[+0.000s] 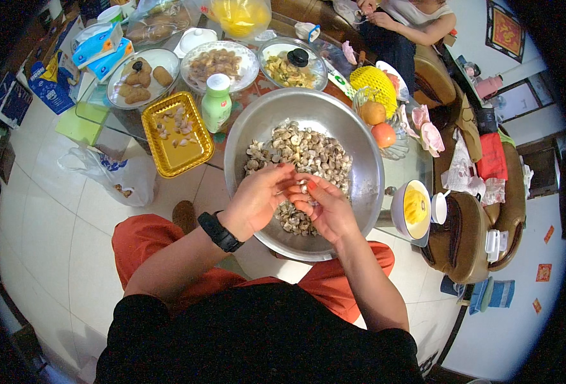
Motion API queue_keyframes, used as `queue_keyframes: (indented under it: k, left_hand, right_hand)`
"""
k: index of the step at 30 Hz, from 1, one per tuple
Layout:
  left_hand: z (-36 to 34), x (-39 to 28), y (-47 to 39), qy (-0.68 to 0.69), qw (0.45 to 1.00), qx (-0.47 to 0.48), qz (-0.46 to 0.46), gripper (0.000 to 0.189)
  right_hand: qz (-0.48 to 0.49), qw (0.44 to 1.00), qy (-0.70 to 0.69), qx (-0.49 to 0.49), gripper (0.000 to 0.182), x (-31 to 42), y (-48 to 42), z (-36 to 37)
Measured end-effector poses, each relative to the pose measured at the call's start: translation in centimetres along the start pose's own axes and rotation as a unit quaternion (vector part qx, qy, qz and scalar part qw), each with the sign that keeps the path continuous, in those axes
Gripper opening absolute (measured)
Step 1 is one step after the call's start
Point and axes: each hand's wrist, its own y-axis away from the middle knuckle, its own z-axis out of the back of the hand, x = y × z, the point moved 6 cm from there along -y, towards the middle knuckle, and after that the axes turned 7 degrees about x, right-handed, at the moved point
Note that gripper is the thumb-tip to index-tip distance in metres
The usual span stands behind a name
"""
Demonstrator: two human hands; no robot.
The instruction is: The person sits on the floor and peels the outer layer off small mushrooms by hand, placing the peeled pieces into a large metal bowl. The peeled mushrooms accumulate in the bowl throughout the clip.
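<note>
In front of me a wide stainless steel bowl [364, 211] holds a heap of small brown-and-white pieces [311, 149], perhaps small mushrooms. Both hands are above the heap with their fingertips meeting. Between the thumb and fingers of my right hand [328, 211] is a small whitish piece [304, 187]. My left hand [259, 197] has a black watch on its wrist. Its curled fingers reach the same spot, but whether they grip the piece is hidden. Left of the bowl, a gold plastic tray [177, 151] contains several small pale, pinkish pieces [179, 122].
A green bottle [216, 108] stands between tray and bowl. Behind are covered dishes, one with a glass lid [292, 62]. Fruit in a wire basket [393, 149] and a yellow-filled bowl [411, 210] sit right. A plastic bag [134, 180] lies left. Another person [403, 24] sits at the back.
</note>
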Motion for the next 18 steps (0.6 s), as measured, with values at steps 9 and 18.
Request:
queue_keyframes:
  k: [9, 18]
  left_hand:
    - [-0.7, 1.2, -0.1, 0.092, 0.995, 0.018, 0.045, 0.025]
    - [0.1, 1.9, -0.3, 0.081, 0.995, -0.027, 0.046, 0.033]
  right_hand:
    - [-0.038, 0.989, 0.123, -0.072, 0.018, 0.1, -0.1, 0.3]
    - [-0.004, 0.983, 0.164, -0.079, 0.013, -0.1, -0.2, 0.1]
